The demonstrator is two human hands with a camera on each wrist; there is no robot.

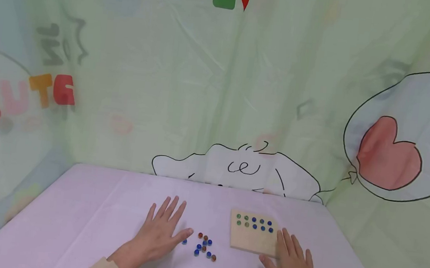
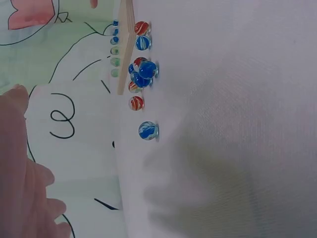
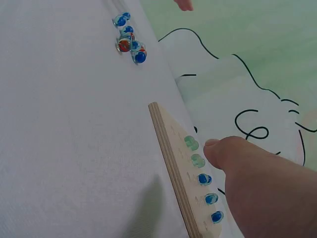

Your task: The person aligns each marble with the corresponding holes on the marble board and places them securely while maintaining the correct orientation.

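Left grip (image 1: 158,235): spread, beside round blue and red glass marbles (image 1: 198,246)
Right grip (image 1: 292,264): spread, by a flat tan wooden board (image 1: 250,240)

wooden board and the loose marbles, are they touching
Apart: the head view shows a bare strip of pale tablecloth between the wooden board and the loose marbles.

Left hand (image 1: 158,235) near loose marbles (image 1: 198,246), right hand (image 1: 293,265) by wooden board (image 1: 248,239).
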